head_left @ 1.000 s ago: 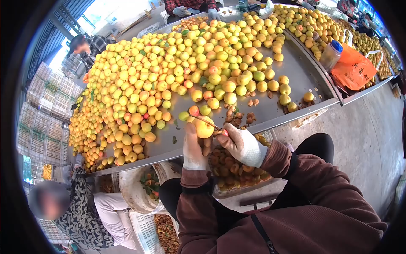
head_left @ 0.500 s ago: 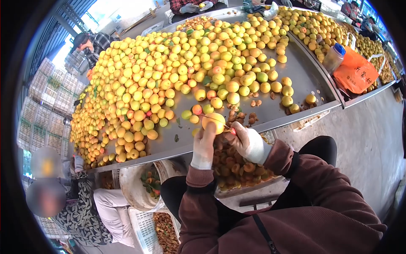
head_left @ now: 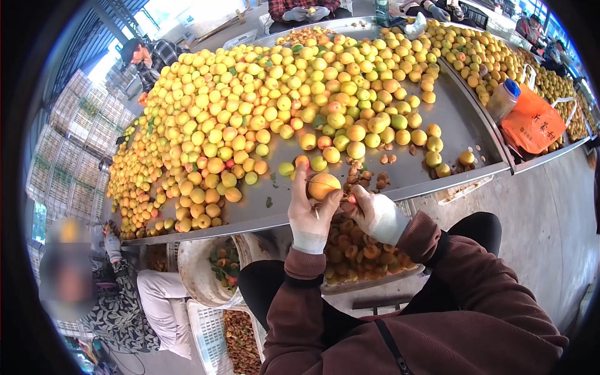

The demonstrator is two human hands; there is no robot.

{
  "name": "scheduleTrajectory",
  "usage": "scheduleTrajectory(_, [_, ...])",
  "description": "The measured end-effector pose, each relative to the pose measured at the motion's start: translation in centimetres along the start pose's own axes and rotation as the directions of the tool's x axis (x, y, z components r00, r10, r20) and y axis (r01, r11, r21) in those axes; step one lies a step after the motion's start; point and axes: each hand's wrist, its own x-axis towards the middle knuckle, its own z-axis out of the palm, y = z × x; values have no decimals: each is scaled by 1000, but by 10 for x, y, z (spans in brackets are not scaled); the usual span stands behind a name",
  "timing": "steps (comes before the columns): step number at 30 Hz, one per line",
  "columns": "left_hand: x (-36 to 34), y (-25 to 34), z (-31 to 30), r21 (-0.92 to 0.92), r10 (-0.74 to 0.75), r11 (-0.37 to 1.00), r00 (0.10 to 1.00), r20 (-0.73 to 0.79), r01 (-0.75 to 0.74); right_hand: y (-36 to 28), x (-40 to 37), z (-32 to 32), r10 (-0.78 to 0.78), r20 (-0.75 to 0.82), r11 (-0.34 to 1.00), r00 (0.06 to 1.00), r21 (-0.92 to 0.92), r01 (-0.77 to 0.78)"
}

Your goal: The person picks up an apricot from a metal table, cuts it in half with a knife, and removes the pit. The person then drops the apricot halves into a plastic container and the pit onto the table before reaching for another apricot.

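Gloved fingers of my left hand (head_left: 312,215) are wrapped round a yellow-orange fruit (head_left: 324,186) at the table's near edge. Beside it, my right hand (head_left: 373,212), also gloved, grips a small tool with a red handle (head_left: 352,199); its thin tip lies against the fruit. A large heap of yellow fruit (head_left: 225,119) covers much of the metal table (head_left: 250,209) beyond my hands. Brown pits or halves (head_left: 379,181) lie on the metal just past my right hand. Below my hands stands a crate of cut fruit (head_left: 369,250).
White buckets (head_left: 195,275) and a white basket (head_left: 209,334) of pits stand at lower left, near a seated co-worker (head_left: 125,306). Other people (head_left: 304,11) sit across the table. An orange bag (head_left: 534,119) and a blue-lidded jar (head_left: 503,100) rest at right.
My left hand has turned its palm side more into view, with the fruit still held. The tool stays at the fruit. The whole view has shifted slightly.
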Motion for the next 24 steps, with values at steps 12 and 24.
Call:
scheduleTrajectory(12, [-1,3,-2,261,135,961,981,-139,-96,-15,6,-8,14,48,991,999,-132,-7])
scheduleTrajectory(24, [-6,-15,16,-136,-142,981,990,1,141,-33,28,-26,-31,-342,965,939,233,117])
